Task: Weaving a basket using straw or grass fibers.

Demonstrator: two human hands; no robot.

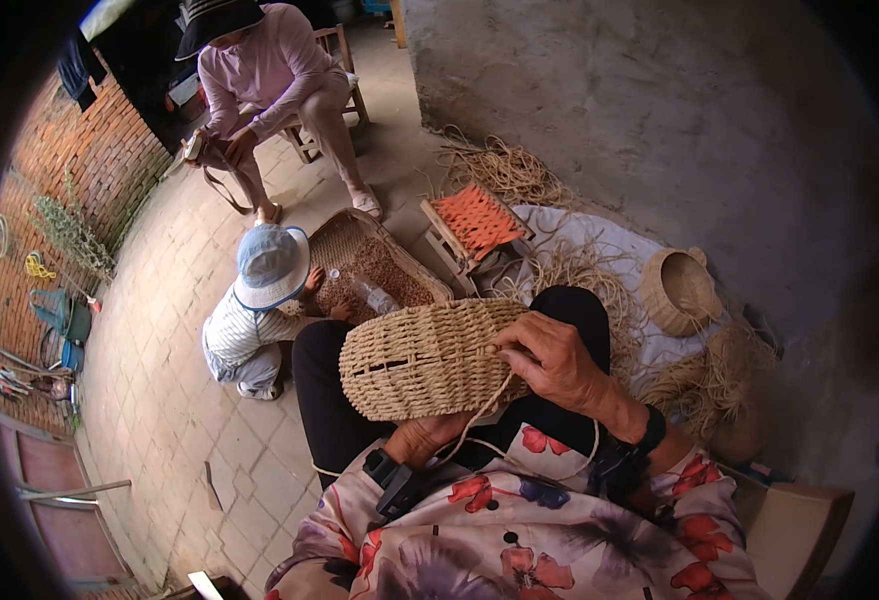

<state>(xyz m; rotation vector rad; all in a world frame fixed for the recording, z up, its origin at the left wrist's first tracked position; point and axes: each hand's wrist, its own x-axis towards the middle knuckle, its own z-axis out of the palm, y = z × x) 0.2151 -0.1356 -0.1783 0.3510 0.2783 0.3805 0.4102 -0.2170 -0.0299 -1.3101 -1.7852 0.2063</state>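
Note:
Across my lap lies an oval woven straw basket (425, 360), closely plaited, with a dark narrow slit toward its left end. My left hand (425, 438) holds it from the near side, its fingers hidden beneath the weave. At the right end, my right hand (560, 365) is closed, thumb and fingers pinched on a straw cord (495, 400) at the basket's edge. From there the cord hangs down in a loose loop over my lap and past my left wrist.
A round straw basket (682, 290) and loose straw cord (715, 385) lie on a white cloth (600, 235) to the right. Beyond my knees are an orange-webbed stool (480, 220) and a shallow tray (415, 262). A small person (250, 320) reaches into it; another person (270, 80) sits behind.

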